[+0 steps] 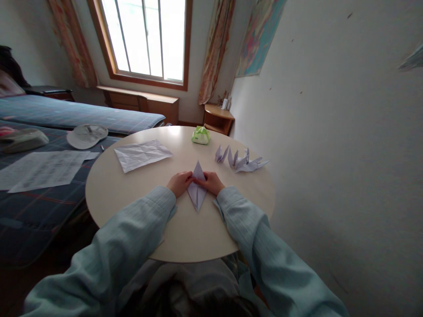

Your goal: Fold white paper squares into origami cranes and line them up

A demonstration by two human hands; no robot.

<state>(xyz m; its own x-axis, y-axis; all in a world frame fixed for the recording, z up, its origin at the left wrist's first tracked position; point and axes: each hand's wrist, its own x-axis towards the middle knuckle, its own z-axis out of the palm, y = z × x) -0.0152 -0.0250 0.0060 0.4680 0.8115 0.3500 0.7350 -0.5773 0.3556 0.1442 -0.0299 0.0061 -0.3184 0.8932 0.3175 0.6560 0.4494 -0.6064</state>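
Observation:
A folded sheet of pale lilac paper point(197, 200), shaped as a long diamond, lies between my hands near the middle of the round table point(125, 198). One point faces the window and the other faces me, with a split line down the near half. My left hand point(180, 182) grips its left side, fingers closed on the edge. From the right, my right hand point(213, 182) is closed on the opposite side, its thumb lying across the paper. Several folded paper cranes point(247, 164) of the same colour stand at the table's right, beyond my right hand.
A creased, opened paper sheet point(142, 155) lies at the table's left. A green tissue pack point(200, 135) sits near the far edge. To the left, a bed point(53, 176) holds printed sheets point(49, 169) and a pale cap point(87, 136). The wall point(330, 154) runs close along the right.

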